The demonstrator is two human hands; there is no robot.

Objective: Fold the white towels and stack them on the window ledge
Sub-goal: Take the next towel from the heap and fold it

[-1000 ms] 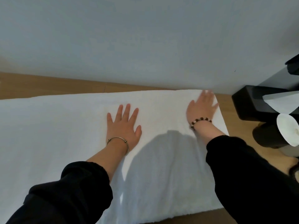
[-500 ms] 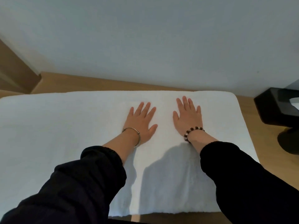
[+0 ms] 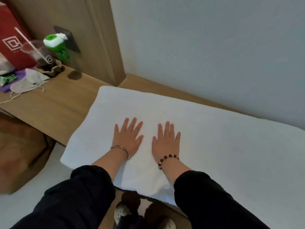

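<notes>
A white towel [image 3: 214, 138] lies spread flat on a wooden ledge [image 3: 54, 106] below a pale wall. Its left end shows, its right end runs out of frame. My left hand [image 3: 127, 138] presses palm-down on the towel near its left end, fingers spread, a metal bangle on the wrist. My right hand [image 3: 166, 141] lies flat beside it, fingers apart, a bead bracelet on the wrist. Neither hand grips anything. Black sleeves cover both forearms.
On the ledge at the left stand a plastic cup with a straw [image 3: 38, 53], a green bottle [image 3: 57, 47], a red bag [image 3: 11, 38], a cloth pouch [image 3: 28, 81]. A wooden panel [image 3: 99, 38] rises behind. A cardboard box [image 3: 21, 151] sits on the floor, my feet [image 3: 143, 215] below.
The view has swung left along the towel to its left end. Both hands have slid left with it and lie close together, still flat on the towel.
</notes>
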